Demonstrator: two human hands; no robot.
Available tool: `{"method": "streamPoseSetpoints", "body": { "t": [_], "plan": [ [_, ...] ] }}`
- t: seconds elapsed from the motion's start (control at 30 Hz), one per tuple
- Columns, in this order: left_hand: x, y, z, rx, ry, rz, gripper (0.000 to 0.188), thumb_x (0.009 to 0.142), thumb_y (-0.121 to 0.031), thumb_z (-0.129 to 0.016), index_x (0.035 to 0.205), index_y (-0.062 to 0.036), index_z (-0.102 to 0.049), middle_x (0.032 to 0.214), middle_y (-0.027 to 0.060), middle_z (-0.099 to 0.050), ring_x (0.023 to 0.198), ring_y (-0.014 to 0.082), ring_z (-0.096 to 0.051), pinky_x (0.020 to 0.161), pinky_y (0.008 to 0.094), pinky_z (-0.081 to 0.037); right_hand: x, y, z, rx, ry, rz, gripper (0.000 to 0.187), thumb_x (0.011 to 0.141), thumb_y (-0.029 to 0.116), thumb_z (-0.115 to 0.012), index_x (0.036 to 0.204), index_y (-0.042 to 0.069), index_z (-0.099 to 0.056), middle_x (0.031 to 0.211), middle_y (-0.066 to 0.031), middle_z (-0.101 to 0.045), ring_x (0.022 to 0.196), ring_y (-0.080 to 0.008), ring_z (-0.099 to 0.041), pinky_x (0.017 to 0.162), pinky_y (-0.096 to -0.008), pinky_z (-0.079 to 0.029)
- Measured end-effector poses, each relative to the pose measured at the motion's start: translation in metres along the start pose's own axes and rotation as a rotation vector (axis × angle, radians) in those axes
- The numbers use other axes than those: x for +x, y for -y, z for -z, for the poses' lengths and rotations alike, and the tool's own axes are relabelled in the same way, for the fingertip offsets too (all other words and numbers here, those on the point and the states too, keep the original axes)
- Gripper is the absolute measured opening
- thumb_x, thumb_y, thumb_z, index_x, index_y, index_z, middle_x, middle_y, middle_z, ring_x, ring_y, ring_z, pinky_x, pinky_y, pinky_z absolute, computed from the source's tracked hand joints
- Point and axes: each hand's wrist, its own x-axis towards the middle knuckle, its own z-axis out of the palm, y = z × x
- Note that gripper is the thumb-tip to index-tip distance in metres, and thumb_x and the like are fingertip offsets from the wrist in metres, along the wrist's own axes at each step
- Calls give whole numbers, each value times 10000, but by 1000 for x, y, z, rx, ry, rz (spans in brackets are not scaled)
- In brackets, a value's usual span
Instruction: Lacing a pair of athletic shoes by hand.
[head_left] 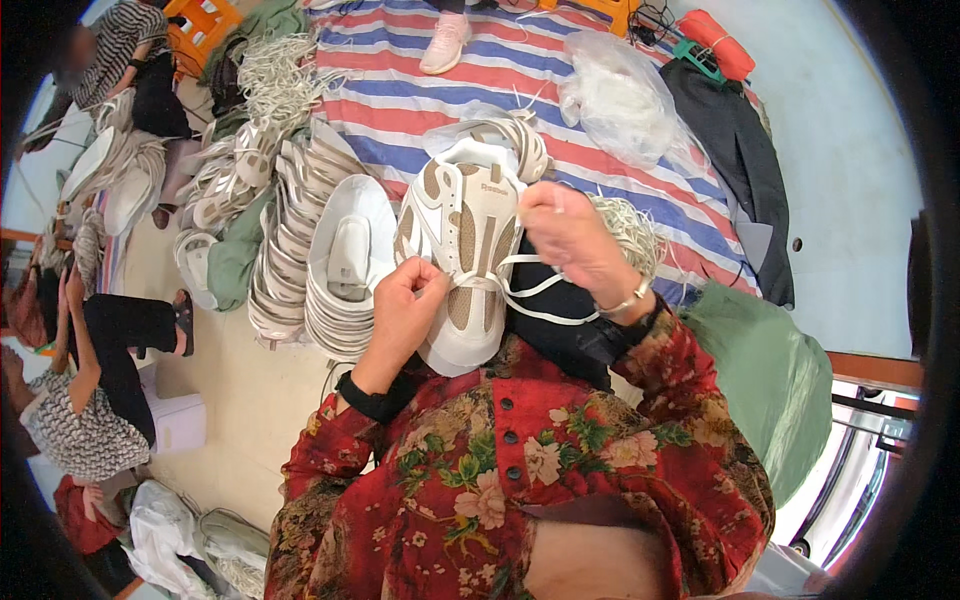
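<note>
A beige and white sneaker upper (pixel 468 335) with brown mesh panels lies before me, its toe toward my body. A pale flat shoelace (pixel 545 318) passes through holes near the toe and loops out to the right. My left hand (pixel 412 300) is closed at the left side of the upper, pinching the lace by its thumb and finger. Raised over the right side, my right hand (pixel 580 245) is closed in a pinch on the lace, partly blurred. Under the upper, dark cloth (pixel 548 335) shows. More beige shoe pieces (pixel 525 140) lie just beyond it.
Nested stacks of shoe uppers (pixel 345 320) stand to the left, with a heap of laces (pixel 275 85) behind. Another lace bundle (pixel 630 235) lies right. A clear plastic bag (pixel 620 95) rests on the striped sheet (pixel 390 60). Other people (pixel 80 420) sit at left.
</note>
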Motion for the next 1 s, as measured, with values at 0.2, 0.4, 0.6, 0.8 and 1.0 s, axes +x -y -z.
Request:
{"method": "streamPoseSetpoints", "body": {
  "t": [0.2, 0.4, 0.6, 0.8, 1.0],
  "plan": [
    [-1, -1, -4, -9, -30, 15, 142, 807, -114, -648, 745, -5, -582, 631, -17, -549, 596, 53, -477, 566, 224, -411, 22, -15, -27, -435, 49, -42, 281, 941, 211, -492, 1097, -10, -569, 568, 45, -454, 411, -32, -380, 361, -178, -285],
    [-3, -2, -1, -60, -5, 59, 165, 807, -125, -679, 730, -15, -582, 618, -33, -535, 577, 36, -452, 539, 208, -393, 4, -33, -20, -306, 217, -276, 276, 954, 211, -481, 1109, 13, -595, 518, 12, -479, 367, -63, -404, 336, -205, -327],
    [2, -9, -5, 89, -45, 10, 156, 803, -119, -676, 732, -26, -572, 608, 15, -552, 554, 88, -486, 529, 254, -414, -3, -42, -19, -426, 247, -239, 326, 962, 198, -479, 1209, 3, -561, 527, 18, -480, 393, -51, -423, 362, -200, -358],
    [2, -15, -12, 451, -107, -344, 160, 807, -138, -669, 781, -33, -552, 676, 125, -580, 594, 254, -581, 549, 337, -456, -6, -44, -22, -510, 216, -162, 356, 966, 183, -471, 1268, 1, -521, 535, 27, -471, 423, -45, -428, 378, -205, -371],
    [-5, -12, 3, 109, 0, -153, 132, 837, -112, -641, 829, 10, -592, 736, 27, -608, 704, 76, -536, 645, 246, -461, -5, -34, -23, -483, 218, -171, 356, 961, 221, -468, 1249, 24, -539, 551, 21, -487, 422, -50, -448, 390, -207, -393]
  ]
}}
